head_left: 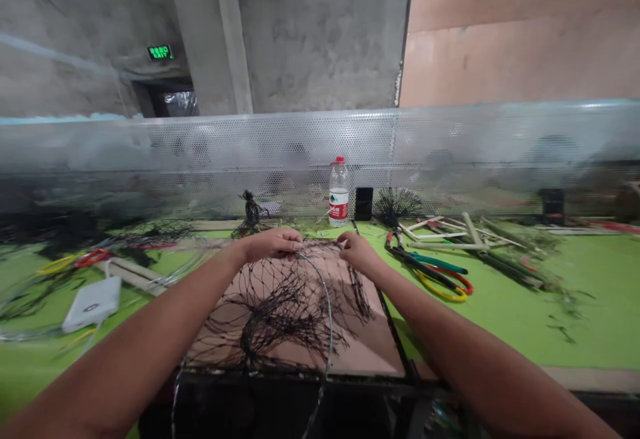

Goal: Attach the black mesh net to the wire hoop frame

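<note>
Of two bare hands, the left hand (269, 245) and the right hand (359, 254) have their fingers closed in a pinch on black knotted netting (280, 312) at a thin silver wire hoop (329, 309), above a pinkish-tan board (363, 349); one red-capped clear plastic water bottle (339, 192) with an unreadable red-and-white label stands beyond the board

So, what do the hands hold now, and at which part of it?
The left hand and right hand hold the upper edge of a black mesh net, near its wire hoop.

The left forearm (140, 339) and right forearm (470, 345) angle inward, left hand (270, 244) and right hand (359, 253) close together, fingers (293, 239) curled
</note>
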A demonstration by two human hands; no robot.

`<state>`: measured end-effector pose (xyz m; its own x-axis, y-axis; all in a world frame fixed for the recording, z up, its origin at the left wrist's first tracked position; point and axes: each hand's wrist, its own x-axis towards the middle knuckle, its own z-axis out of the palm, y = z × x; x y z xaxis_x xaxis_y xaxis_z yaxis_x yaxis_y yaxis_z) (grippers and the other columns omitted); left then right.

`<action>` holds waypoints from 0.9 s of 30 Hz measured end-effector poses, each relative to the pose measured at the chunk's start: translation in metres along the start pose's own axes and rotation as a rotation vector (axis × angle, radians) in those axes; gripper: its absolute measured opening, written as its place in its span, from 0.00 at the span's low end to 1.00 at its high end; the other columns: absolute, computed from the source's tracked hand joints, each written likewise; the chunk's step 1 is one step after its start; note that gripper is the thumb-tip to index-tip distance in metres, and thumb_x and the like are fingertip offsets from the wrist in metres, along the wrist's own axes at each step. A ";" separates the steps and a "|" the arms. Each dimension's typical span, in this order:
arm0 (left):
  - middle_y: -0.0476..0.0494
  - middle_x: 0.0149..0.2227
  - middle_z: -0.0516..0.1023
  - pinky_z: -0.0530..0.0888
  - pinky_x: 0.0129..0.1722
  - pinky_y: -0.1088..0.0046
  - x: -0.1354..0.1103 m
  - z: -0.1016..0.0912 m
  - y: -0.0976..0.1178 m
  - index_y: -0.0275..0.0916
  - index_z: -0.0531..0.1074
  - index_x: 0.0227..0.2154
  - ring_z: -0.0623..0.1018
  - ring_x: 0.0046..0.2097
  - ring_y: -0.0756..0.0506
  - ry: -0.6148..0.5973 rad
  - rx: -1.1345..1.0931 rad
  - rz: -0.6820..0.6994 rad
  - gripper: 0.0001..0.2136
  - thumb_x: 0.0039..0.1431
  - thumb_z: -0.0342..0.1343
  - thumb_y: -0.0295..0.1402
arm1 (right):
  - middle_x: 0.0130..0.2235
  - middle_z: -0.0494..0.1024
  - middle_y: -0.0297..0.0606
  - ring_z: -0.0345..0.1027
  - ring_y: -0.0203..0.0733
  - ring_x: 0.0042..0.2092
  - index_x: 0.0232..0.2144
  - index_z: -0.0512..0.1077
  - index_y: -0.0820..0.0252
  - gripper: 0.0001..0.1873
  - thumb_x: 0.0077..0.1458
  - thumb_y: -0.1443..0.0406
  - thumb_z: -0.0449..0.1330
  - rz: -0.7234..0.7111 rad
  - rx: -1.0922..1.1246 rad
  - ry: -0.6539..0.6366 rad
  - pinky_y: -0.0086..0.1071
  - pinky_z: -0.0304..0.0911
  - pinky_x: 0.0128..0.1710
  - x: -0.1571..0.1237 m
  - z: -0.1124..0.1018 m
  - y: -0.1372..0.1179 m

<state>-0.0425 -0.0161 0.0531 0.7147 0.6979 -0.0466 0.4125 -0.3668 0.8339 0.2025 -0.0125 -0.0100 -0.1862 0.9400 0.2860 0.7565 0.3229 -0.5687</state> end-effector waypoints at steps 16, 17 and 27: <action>0.53 0.16 0.63 0.49 0.17 0.80 0.025 0.021 -0.031 0.34 0.64 0.26 0.55 0.17 0.57 -0.048 -0.221 0.146 0.13 0.49 0.56 0.40 | 0.24 0.73 0.36 0.66 0.40 0.26 0.24 0.70 0.57 0.12 0.36 0.57 0.64 0.011 -0.366 -0.452 0.28 0.44 0.20 -0.185 -0.036 -0.021; 0.53 0.16 0.62 0.48 0.17 0.80 0.026 0.023 -0.031 0.34 0.64 0.26 0.55 0.17 0.57 -0.048 -0.227 0.151 0.13 0.48 0.55 0.40 | 0.23 0.72 0.37 0.66 0.41 0.25 0.22 0.70 0.57 0.14 0.35 0.54 0.65 0.012 -0.396 -0.464 0.28 0.43 0.19 -0.184 -0.041 -0.025; 0.53 0.16 0.62 0.49 0.16 0.79 0.024 0.016 -0.027 0.34 0.65 0.25 0.57 0.17 0.56 -0.056 -0.215 0.176 0.11 0.48 0.55 0.38 | 0.25 0.73 0.34 0.64 0.35 0.26 0.24 0.70 0.55 0.10 0.53 0.60 0.55 -0.175 -0.167 -0.465 0.28 0.52 0.23 -0.183 -0.063 -0.082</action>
<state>-0.0273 0.0005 0.0203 0.7972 0.5979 0.0840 0.1542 -0.3361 0.9291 0.2142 -0.2184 0.0332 -0.5487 0.8355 -0.0289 0.7719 0.4931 -0.4012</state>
